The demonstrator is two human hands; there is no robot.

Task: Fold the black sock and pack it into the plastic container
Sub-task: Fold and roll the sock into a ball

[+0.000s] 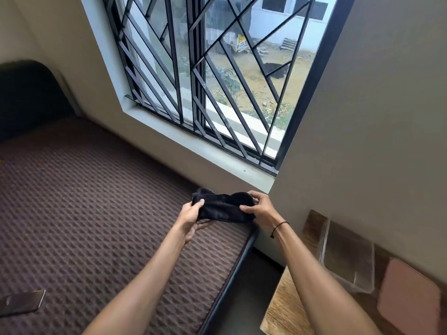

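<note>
The black sock is bunched and held in the air over the far right corner of the mattress. My left hand grips its left end, thumb on top. My right hand pinches its right end, with a black band on that wrist. The clear plastic container stands open on the wooden table at the lower right, to the right of my right forearm. Nothing shows inside it.
A pink lid lies on the table right of the container. A dark phone rests on the mattress at the lower left. A barred window fills the wall ahead. A dark headboard is at the far left.
</note>
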